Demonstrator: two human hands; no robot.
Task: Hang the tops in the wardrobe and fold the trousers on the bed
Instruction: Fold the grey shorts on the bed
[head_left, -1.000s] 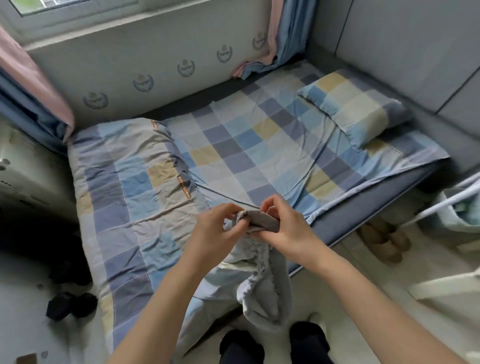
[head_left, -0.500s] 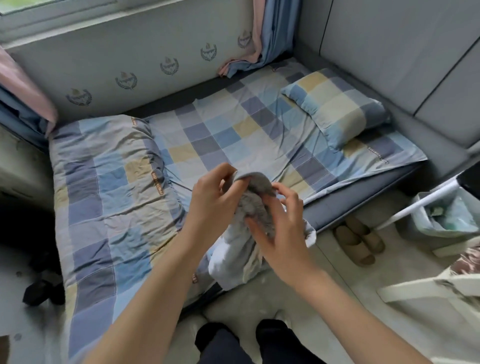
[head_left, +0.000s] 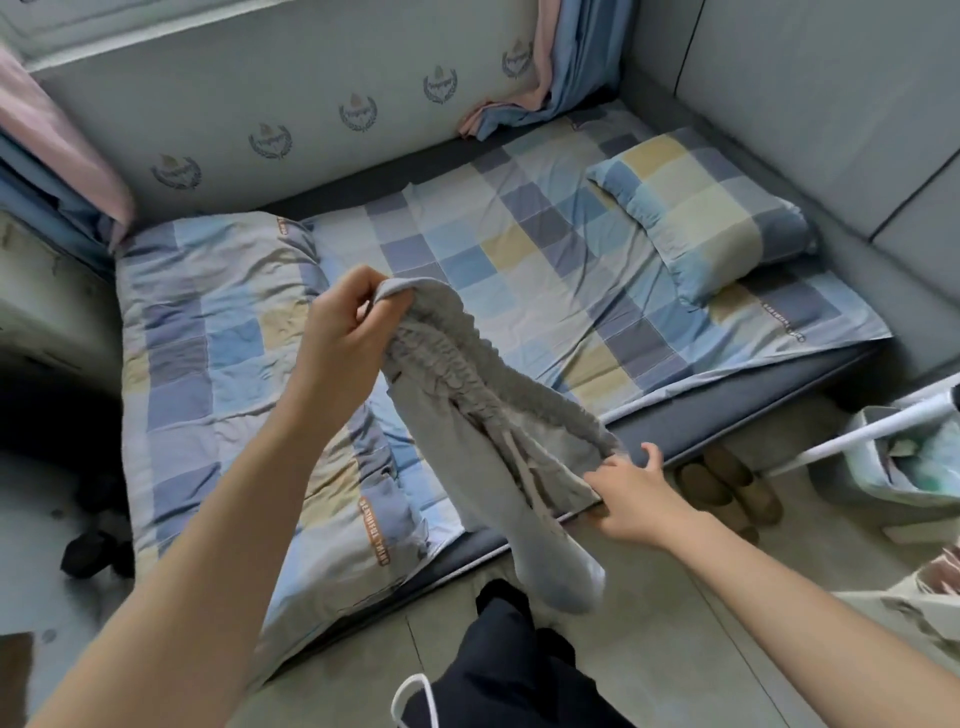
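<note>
Hands now apart, left hand and right hand gripping trousers; right fingertips hidden.

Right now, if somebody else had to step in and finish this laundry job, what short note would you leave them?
Left hand grips one end of the grey trousers' elastic waistband, raised over the bed.
Right hand pinches the other end, lower, by the bed's edge.
The trousers hang stretched between them, legs dangling towards the floor.
Done: no folded trousers visible on the bed.
Left: lay them flat on the bed and fold. No tops or wardrobe in view.
</note>
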